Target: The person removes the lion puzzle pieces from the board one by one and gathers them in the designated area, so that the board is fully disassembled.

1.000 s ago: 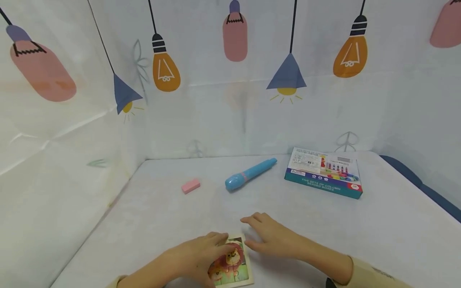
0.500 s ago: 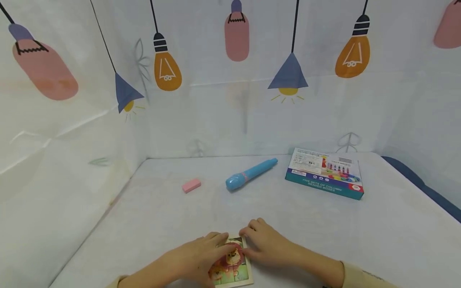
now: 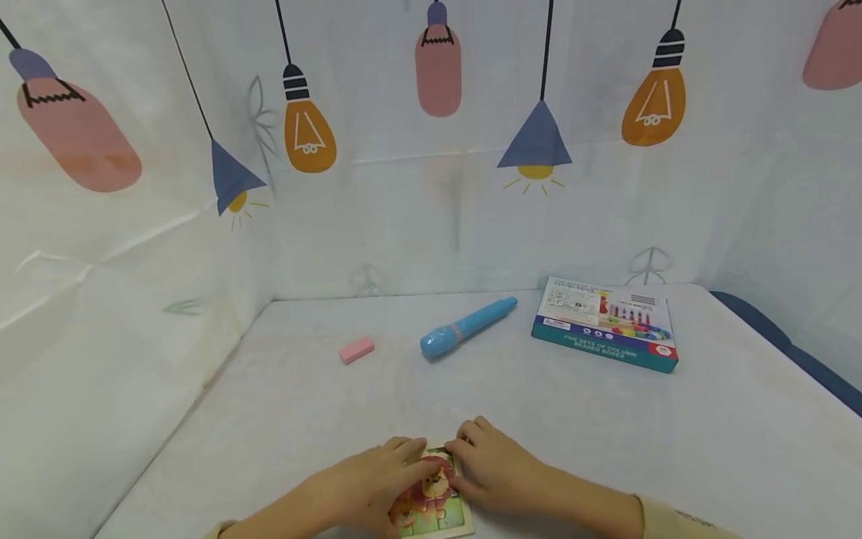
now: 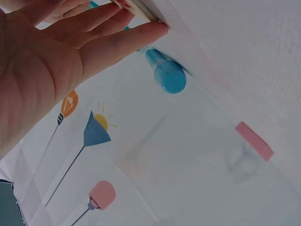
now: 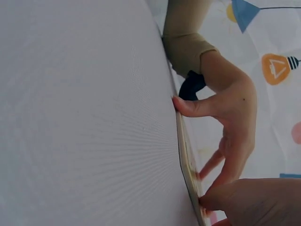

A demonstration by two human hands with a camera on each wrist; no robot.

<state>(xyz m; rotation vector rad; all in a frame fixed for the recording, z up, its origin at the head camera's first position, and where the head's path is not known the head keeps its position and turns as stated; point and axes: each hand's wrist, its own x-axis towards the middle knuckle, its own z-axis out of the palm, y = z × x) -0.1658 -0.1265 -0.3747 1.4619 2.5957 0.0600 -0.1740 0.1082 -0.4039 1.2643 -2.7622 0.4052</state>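
A small wooden jigsaw puzzle with a lion picture in a pale frame lies flat on the white table, low in the head view. My left hand spans its left side and grips it, with the thumb at the near edge and fingers at the far edge, as the right wrist view shows of that left hand. My right hand holds the right side near the far corner, thumb and fingers bent against the frame. Part of the picture is hidden under the left hand. The left wrist view catches only an edge of the puzzle above the left fingers.
Beyond the hands lie a pink eraser-like block and a blue toy microphone. A flat box of beaded columns rests at the back right. White sheeting with printed lamps closes off the back and left.
My right hand has come in from the right and down onto the puzzle's right edge, its fingers bending against it. The left hand and the puzzle have hardly moved.
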